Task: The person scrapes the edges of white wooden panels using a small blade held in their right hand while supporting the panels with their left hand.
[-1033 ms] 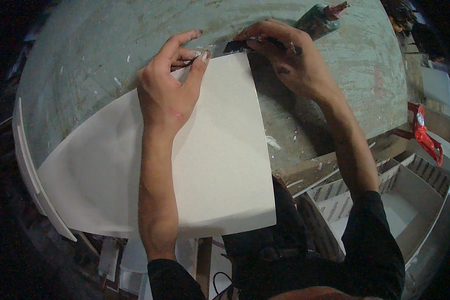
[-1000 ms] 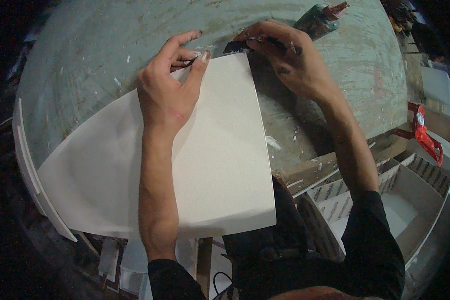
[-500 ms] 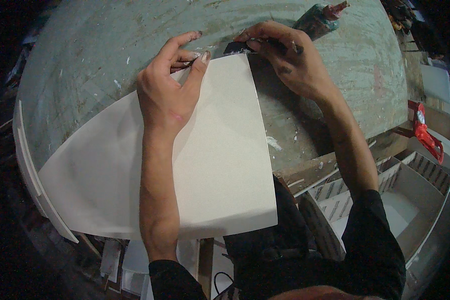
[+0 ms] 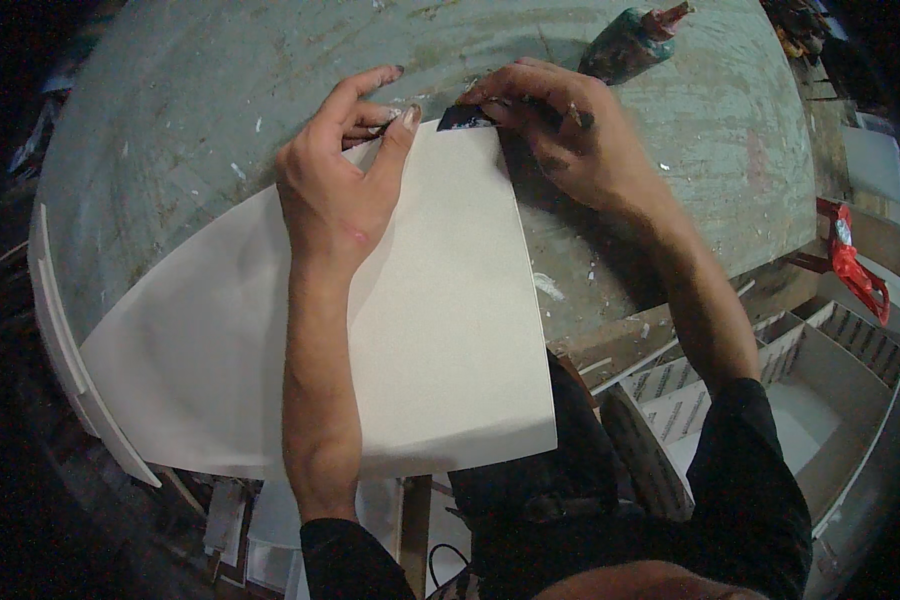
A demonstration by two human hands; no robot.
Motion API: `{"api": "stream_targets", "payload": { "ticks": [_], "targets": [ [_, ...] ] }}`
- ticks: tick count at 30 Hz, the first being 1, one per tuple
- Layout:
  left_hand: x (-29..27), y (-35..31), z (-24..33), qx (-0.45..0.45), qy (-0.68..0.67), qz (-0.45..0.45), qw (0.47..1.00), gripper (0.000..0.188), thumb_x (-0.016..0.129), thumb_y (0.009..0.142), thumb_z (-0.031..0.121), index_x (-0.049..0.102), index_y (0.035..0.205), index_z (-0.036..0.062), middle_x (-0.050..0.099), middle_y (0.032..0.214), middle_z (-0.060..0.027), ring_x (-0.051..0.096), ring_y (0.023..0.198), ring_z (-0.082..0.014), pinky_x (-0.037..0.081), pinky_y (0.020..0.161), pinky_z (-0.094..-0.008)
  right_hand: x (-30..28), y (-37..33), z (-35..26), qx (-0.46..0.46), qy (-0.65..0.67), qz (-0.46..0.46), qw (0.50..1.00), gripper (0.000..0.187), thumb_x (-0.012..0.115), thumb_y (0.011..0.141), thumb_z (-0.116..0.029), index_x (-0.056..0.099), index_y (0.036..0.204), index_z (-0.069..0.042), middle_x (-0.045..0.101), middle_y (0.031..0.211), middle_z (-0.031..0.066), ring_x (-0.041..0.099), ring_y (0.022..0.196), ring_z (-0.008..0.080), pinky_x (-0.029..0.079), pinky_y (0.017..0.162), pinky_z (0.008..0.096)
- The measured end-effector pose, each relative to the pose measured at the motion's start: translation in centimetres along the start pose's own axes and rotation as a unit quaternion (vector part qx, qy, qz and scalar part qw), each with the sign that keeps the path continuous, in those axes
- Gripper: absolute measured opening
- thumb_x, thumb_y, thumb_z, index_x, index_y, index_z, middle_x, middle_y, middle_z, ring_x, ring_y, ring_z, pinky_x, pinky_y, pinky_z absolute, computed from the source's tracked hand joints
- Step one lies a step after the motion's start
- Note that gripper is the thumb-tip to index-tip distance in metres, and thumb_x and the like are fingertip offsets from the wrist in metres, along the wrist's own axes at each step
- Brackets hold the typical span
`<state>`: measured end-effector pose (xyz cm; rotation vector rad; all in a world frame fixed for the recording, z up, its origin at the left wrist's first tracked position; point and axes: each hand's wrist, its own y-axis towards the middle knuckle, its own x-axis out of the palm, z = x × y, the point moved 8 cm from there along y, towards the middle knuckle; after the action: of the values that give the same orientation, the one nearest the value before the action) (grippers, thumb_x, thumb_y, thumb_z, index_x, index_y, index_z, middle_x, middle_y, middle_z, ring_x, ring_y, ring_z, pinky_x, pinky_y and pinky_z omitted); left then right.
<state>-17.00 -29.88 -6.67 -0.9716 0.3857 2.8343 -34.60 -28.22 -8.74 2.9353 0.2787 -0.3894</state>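
A large off-white panel (image 4: 450, 300) lies across the worktable and overhangs its near side. My left hand (image 4: 345, 165) grips its far edge, the thumb on top and the index finger raised. At the far right corner, my right hand (image 4: 555, 125) pinches a small dark flat piece (image 4: 467, 118) over the panel's edge. White smears mark that piece; its exact kind cannot be made out. Dark stains cover several fingertips. Part of the panel is hidden under my left forearm.
A dark green bottle (image 4: 625, 45) with a reddish nozzle lies beyond my right hand on the worn green table (image 4: 190, 130). A red clamp-like tool (image 4: 858, 270) hangs at the table's right side. Below sits an open white box (image 4: 770, 400). Thin white strips (image 4: 65, 350) stand at far left.
My right hand has come slightly nearer and to the left with the dark piece, which now overlaps the panel's top edge more. My left hand has hardly moved.
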Motion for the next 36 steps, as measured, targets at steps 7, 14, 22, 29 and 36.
{"api": "stream_targets", "payload": {
  "ticks": [7,14,22,29,36],
  "targets": [
    [0.0,0.0,0.0,-0.006,-0.005,0.001,1.000,0.028,0.069,0.082,0.016,0.066,0.109,0.0085,0.069,0.077,-0.0068,0.068,0.074,-0.0197,0.054,0.076,-0.0324,-1.5,1.1,0.7,-0.011,0.006,0.025,1.000,0.015,0.052,0.096,-0.005,0.062,0.104,0.003,0.068,0.103,0.0062,0.060,0.102,0.0121,0.046,0.091,0.0257],
    [0.2,0.0,0.2,0.008,-0.001,0.004,1.000,0.028,0.069,0.082,0.015,0.066,0.109,0.0088,0.069,0.078,-0.0066,0.068,0.073,-0.0197,0.054,0.077,-0.0329,-1.1,0.6,0.7,-0.020,-0.016,0.026,0.999,0.012,0.058,0.090,-0.005,0.065,0.100,0.000,0.067,0.090,0.0079,0.060,0.084,0.0118,0.048,0.079,0.0263],
    [0.1,0.1,0.1,-0.003,0.002,-0.004,1.000,0.029,0.070,0.082,0.015,0.066,0.110,0.0089,0.069,0.080,-0.0082,0.069,0.074,-0.0206,0.054,0.077,-0.0334,-0.5,0.5,-0.4,-0.012,-0.083,-0.007,0.996,0.014,0.053,0.092,0.003,0.063,0.101,0.002,0.068,0.101,0.0079,0.061,0.100,0.0148,0.046,0.090,0.0259],
    [0.1,0.0,0.1,0.003,-0.001,0.001,1.000,0.028,0.069,0.082,0.016,0.066,0.109,0.0088,0.069,0.079,-0.0082,0.069,0.075,-0.0211,0.055,0.077,-0.0332,-0.4,-0.2,-0.2,-0.003,0.008,-0.051,0.999,0.016,0.054,0.090,0.007,0.064,0.101,0.003,0.067,0.103,0.0077,0.061,0.097,0.0145,0.047,0.088,0.0257],
    [0.1,0.0,0.2,0.006,-0.002,-0.002,1.000,0.027,0.069,0.082,0.015,0.066,0.109,0.0081,0.069,0.078,-0.0076,0.069,0.075,-0.0220,0.055,0.077,-0.0336,-0.9,0.9,0.4,-0.026,-0.059,-0.008,0.998,0.014,0.057,0.091,0.002,0.065,0.102,0.003,0.068,0.101,0.0079,0.062,0.099,0.0147,0.048,0.091,0.0278]
  ]
}}
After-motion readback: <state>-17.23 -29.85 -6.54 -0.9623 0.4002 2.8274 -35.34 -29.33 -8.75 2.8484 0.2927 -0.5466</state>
